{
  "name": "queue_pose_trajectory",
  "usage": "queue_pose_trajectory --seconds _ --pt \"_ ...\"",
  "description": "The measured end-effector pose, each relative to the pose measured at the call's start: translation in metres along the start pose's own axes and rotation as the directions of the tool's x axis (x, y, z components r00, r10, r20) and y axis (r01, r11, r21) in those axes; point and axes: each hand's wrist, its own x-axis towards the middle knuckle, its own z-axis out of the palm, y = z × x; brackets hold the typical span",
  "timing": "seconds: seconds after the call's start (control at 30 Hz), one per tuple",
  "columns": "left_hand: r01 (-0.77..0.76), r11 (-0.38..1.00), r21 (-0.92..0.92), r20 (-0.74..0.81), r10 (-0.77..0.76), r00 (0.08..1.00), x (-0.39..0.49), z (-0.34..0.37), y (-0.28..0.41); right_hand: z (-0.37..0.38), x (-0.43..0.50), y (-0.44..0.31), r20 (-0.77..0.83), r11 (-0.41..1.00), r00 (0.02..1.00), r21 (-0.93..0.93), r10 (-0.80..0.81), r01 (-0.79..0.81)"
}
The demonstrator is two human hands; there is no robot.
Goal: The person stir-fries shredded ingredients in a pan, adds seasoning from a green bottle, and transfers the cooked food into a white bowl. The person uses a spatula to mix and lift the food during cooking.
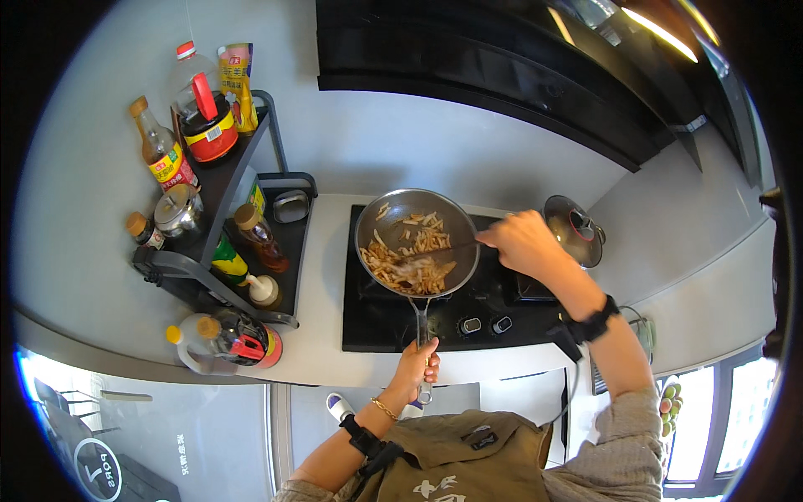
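A metal frying pan [464,216] rests over the black cooktop [495,332], its metal handle pointing towards me. Around that handle my left hand [416,370] is closed. Pale brown strips of food [411,270] lie in the pan, mostly along its near and left side. My right hand [517,241] holds a thin dark utensil [455,248] over the pan's right rim; its far end reaches into the food, and its exact kind is hard to tell.
A glass-lidded pot [574,232] stands at the back right. On the left, a dark two-tier rack [251,147] holds sauce bottles and a metal pot [179,210]. Large bottles [241,342] stand by the counter's left front edge. A black range hood [470,81] hangs above.
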Motion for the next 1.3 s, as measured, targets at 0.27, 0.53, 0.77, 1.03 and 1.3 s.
queue_pose_trajectory --seconds 0.27,0.53,0.77,1.03,1.3 --pt "-0.008 1.000 0.015 -0.006 0.008 1.000 0.001 0.001 -0.001 0.051 0.008 -0.006 -0.134 0.997 0.990 -0.043 0.053 -0.059" --pt "0.008 1.000 0.001 0.000 -0.008 1.000 0.000 0.000 0.000 0.069 0.047 0.008 -0.220 0.990 0.967 -0.022 0.129 -0.137" --pt "-0.077 0.992 0.101 -0.115 0.088 0.989 -0.006 0.011 -0.002 0.053 -0.006 0.016 -0.248 0.974 0.943 -0.105 -0.223 0.202" --pt "-0.150 0.964 0.219 -0.177 0.191 0.966 -0.011 0.018 -0.002 0.010 -0.052 0.013 -0.056 0.991 0.995 0.100 -0.080 0.086" --pt "-0.181 0.946 0.268 -0.145 0.226 0.963 0.003 0.017 -0.002 0.059 -0.023 0.015 -0.314 0.998 0.949 -0.044 0.030 -0.046"
